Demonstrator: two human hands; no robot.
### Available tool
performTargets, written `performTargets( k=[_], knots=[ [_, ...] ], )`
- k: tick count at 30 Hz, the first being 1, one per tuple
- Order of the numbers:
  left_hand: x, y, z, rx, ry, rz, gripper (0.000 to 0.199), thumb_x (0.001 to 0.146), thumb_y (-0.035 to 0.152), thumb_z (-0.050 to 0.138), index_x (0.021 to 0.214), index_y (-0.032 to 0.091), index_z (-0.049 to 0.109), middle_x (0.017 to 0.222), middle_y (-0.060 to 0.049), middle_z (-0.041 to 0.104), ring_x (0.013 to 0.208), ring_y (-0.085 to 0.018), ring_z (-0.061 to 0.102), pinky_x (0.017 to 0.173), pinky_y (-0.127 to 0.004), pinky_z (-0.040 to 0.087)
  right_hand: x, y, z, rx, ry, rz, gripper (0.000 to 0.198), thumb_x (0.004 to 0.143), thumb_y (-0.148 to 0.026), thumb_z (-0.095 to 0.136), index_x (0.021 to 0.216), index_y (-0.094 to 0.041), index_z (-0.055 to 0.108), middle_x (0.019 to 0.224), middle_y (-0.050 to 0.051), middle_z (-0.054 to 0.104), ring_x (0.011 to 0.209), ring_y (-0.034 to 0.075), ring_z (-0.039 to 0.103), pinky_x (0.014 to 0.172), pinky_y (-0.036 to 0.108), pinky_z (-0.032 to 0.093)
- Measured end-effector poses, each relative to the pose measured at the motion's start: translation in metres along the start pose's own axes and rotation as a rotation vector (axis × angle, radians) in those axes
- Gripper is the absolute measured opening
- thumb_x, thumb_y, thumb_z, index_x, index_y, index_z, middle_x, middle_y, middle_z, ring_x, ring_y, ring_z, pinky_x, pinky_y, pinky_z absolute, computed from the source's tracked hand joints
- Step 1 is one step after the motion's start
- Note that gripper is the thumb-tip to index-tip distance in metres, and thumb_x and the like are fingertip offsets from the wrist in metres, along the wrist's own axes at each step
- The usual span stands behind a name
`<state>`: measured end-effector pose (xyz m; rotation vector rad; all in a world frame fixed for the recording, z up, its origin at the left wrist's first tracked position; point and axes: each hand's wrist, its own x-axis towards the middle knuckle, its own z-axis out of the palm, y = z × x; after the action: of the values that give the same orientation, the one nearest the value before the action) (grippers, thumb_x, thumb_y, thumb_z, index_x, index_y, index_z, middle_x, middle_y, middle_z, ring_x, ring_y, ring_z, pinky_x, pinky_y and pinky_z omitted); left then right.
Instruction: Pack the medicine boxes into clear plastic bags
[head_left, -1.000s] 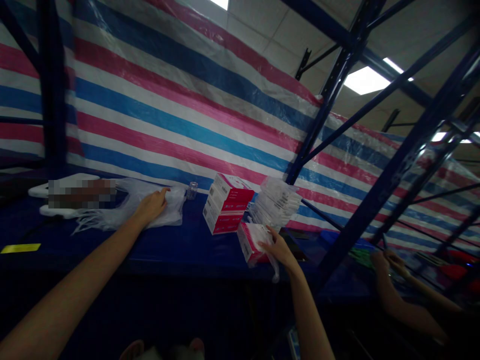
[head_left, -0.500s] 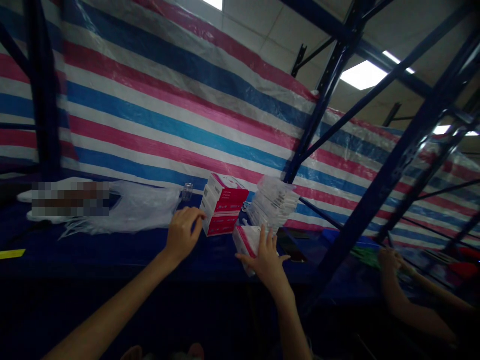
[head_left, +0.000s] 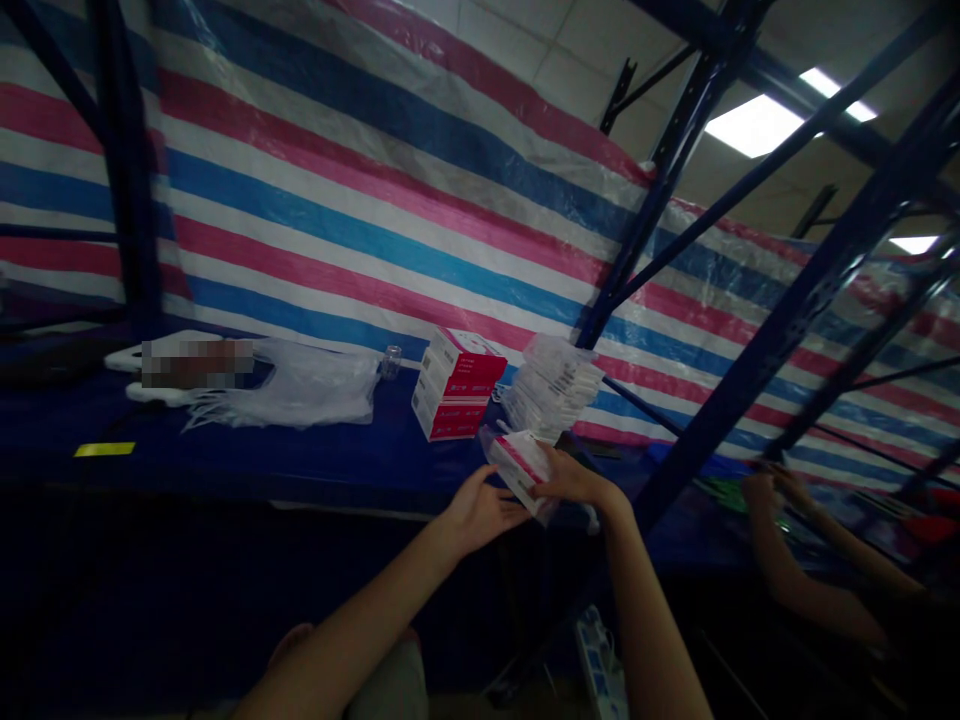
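Note:
A small white and pink box [head_left: 517, 468] in a clear plastic bag is tilted at the table's front edge. My right hand [head_left: 574, 478] is closed on its right side, thumb on the near face. My left hand [head_left: 480, 510] lies along the box's lower left side, thumb and stretched fingers apart; whether it bears any weight I cannot tell. Behind them stands a stack of red and white boxes [head_left: 459, 385]. Just right of that stack is a pile of clear plastic packets [head_left: 553, 388].
On the blue table [head_left: 262, 455] lie clear plastic bags [head_left: 315, 385], a white item [head_left: 169, 348] partly blurred out, a small glass jar [head_left: 391, 362] and a yellow strip [head_left: 105, 449]. A blue metal post [head_left: 720, 390] rises at right. Beyond it, another person's hands [head_left: 772, 490] work over something green.
My right hand has picked up the box from the table and brought it nearer, tilted. My left hand has left the box stack and come right to the held box. The view has shifted.

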<state>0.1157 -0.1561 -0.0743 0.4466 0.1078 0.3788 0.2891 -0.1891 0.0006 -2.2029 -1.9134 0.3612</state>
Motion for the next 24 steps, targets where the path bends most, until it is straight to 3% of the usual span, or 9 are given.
performTargets(
  k=[3, 6, 11, 17, 21, 24],
  knots=[
    [0.001, 0.007, -0.002, -0.005, -0.117, -0.096, 0.07, 0.08, 0.056, 0.033, 0.111, -0.006, 0.045, 0.092, -0.023, 0.061, 0.09, -0.029, 0.059, 0.087, -0.039, 0.036, -0.016, 0.005, -0.003, 0.026, 0.037, -0.106, 0.1, 0.051, -0.027, 0.07, 0.137, -0.008, 0.022, 0.132, 0.018, 0.039, 0.122, 0.028, 0.037, 0.101, 0.039, 0.03],
    [-0.004, 0.01, -0.014, 0.03, -0.133, -0.213, 0.087, 0.073, 0.068, 0.035, 0.113, -0.008, 0.043, 0.098, -0.026, 0.058, 0.093, -0.03, 0.056, 0.087, -0.04, 0.033, -0.037, 0.006, -0.004, 0.095, 0.091, -0.163, 0.097, 0.052, -0.026, 0.07, 0.136, -0.012, 0.024, 0.132, 0.015, 0.038, 0.122, 0.028, 0.037, 0.102, 0.039, 0.028],
    [-0.033, 0.039, -0.009, 0.045, -0.04, -0.004, 0.063, 0.08, 0.061, 0.032, 0.109, 0.009, 0.049, 0.099, -0.016, 0.061, 0.092, -0.026, 0.058, 0.088, -0.041, 0.034, -0.057, -0.016, -0.004, 0.254, 0.049, -0.227, 0.092, 0.057, -0.028, 0.068, 0.136, -0.018, 0.022, 0.129, 0.011, 0.04, 0.115, 0.025, 0.044, 0.099, 0.037, 0.033],
    [-0.092, 0.118, 0.0, 0.169, 0.138, 0.131, 0.054, 0.086, 0.055, 0.026, 0.097, 0.01, 0.055, 0.084, -0.011, 0.066, 0.08, -0.023, 0.062, 0.079, -0.039, 0.043, -0.01, -0.087, 0.004, 0.217, 0.082, -0.543, 0.093, 0.054, -0.025, 0.069, 0.135, -0.015, 0.024, 0.132, 0.011, 0.036, 0.119, 0.023, 0.038, 0.103, 0.036, 0.027],
    [-0.119, 0.166, -0.023, 0.327, 0.316, 0.224, 0.045, 0.087, 0.045, 0.034, 0.085, 0.007, 0.057, 0.068, -0.01, 0.066, 0.062, -0.02, 0.063, 0.067, -0.031, 0.047, 0.036, -0.136, 0.013, 0.168, 0.006, -0.739, 0.097, 0.051, -0.026, 0.072, 0.135, -0.012, 0.024, 0.135, 0.014, 0.032, 0.123, 0.022, 0.033, 0.105, 0.033, 0.024],
    [-0.127, 0.189, -0.045, 0.426, 0.365, 0.243, 0.041, 0.084, 0.043, 0.039, 0.093, 0.007, 0.057, 0.069, -0.008, 0.067, 0.059, -0.021, 0.063, 0.067, -0.033, 0.048, 0.058, -0.164, 0.025, 0.115, -0.083, -0.81, 0.099, 0.051, -0.029, 0.073, 0.135, -0.011, 0.024, 0.135, 0.015, 0.033, 0.122, 0.023, 0.034, 0.104, 0.034, 0.025]
  ],
)
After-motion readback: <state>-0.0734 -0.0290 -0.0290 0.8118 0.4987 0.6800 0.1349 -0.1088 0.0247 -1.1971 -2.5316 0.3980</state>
